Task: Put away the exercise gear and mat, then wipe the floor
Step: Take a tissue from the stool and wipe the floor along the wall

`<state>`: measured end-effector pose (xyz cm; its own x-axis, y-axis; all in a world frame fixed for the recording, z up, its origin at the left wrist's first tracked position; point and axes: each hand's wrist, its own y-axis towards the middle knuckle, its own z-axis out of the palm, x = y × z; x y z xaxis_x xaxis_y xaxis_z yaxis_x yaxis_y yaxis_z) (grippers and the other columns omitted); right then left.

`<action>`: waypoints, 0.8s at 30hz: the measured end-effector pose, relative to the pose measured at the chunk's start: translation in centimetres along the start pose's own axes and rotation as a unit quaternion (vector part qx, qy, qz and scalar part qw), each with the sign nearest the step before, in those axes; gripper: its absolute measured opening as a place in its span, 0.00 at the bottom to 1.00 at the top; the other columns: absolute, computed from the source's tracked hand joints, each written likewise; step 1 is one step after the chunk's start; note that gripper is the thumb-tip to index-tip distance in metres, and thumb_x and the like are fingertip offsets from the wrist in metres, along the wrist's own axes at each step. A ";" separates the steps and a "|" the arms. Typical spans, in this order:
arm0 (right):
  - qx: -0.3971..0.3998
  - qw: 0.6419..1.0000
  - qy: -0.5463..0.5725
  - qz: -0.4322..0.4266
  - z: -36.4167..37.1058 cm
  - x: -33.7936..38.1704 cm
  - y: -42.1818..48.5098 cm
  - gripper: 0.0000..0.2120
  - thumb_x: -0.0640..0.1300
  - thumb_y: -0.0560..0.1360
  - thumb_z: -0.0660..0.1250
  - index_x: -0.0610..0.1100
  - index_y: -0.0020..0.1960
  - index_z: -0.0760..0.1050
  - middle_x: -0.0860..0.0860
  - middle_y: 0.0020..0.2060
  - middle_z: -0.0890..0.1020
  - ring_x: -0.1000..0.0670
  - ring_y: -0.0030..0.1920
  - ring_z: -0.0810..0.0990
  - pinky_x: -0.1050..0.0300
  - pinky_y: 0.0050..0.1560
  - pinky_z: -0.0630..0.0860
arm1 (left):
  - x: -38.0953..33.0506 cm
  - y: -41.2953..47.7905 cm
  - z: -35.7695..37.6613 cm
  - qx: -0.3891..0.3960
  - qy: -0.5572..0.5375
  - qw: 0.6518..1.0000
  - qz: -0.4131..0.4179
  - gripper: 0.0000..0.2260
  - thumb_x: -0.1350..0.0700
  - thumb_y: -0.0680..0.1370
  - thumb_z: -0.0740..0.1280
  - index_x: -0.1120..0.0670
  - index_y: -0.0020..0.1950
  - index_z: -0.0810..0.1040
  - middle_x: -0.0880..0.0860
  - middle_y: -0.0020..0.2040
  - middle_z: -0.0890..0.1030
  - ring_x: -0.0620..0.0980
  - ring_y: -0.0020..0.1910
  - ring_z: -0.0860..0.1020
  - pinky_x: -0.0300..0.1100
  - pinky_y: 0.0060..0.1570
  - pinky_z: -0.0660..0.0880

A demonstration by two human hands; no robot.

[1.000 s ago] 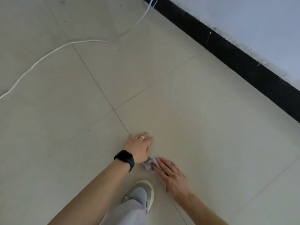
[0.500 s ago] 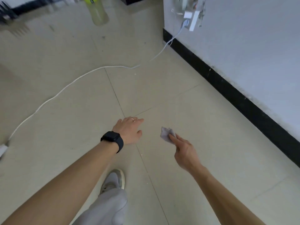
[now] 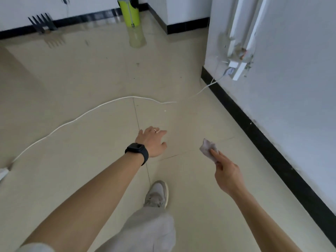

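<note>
Here, the right hand (image 3: 227, 174) is pinched on a crumpled cloth (image 3: 208, 149), held clear of the floor (image 3: 91, 79) at approx 3 o'clock of frame centre; the left hand (image 3: 152, 141) sits at centre w/ fingers spread and nothing in it, black watch (image 3: 136, 150) on its wrist, ring on one finger; a shoe (image 3: 157, 194) stands at 6 o'clock; a white cable (image 3: 76, 120) curves from 9 o'clock to the wall (image 3: 300, 70) at approx 2; a green bin (image 3: 129, 12) stands at 12, a dark rack (image 3: 42, 22) at 11.
</note>
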<state>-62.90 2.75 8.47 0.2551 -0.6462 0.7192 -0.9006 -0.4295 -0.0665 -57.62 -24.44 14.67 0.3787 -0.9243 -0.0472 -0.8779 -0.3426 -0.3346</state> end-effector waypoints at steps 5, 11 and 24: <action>0.037 0.998 -0.048 -0.004 6.7 1.0 10.8 0.28 0.32 0.81 0.55 0.56 0.74 0.69 0.56 0.74 0.69 0.47 0.71 0.72 0.64 0.64 0.65 | 5.5 10.9 5.5 0.039 -0.065 0.997 -0.034 0.27 0.45 0.82 0.56 0.46 0.81 0.54 0.52 0.81 0.54 0.54 0.80 0.48 0.57 0.77 0.49; 0.113 0.983 -0.121 -0.074 17.0 2.1 23.7 0.32 0.26 0.75 0.57 0.50 0.73 0.71 0.54 0.72 0.72 0.47 0.66 0.75 0.71 0.55 0.65 | 13.2 19.5 14.1 0.051 -0.083 0.990 -0.106 0.30 0.43 0.83 0.50 0.47 0.82 0.43 0.53 0.82 0.41 0.55 0.80 0.40 0.59 0.77 0.45; 0.169 0.926 -0.238 -0.241 33.5 1.5 28.3 0.28 0.44 0.79 0.59 0.48 0.79 0.61 0.47 0.78 0.62 0.42 0.79 0.57 0.40 0.77 0.58 | 18.4 23.4 23.5 -0.107 -0.183 0.959 -0.190 0.26 0.45 0.83 0.44 0.47 0.81 0.53 0.47 0.81 0.52 0.46 0.80 0.48 0.59 0.78 0.47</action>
<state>-76.23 -31.51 -15.55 0.7970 -0.4985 0.3411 -0.5011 -0.8610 -0.0873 -64.31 -45.52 -16.10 0.7258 -0.6187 -0.3008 -0.6817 -0.7054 -0.1942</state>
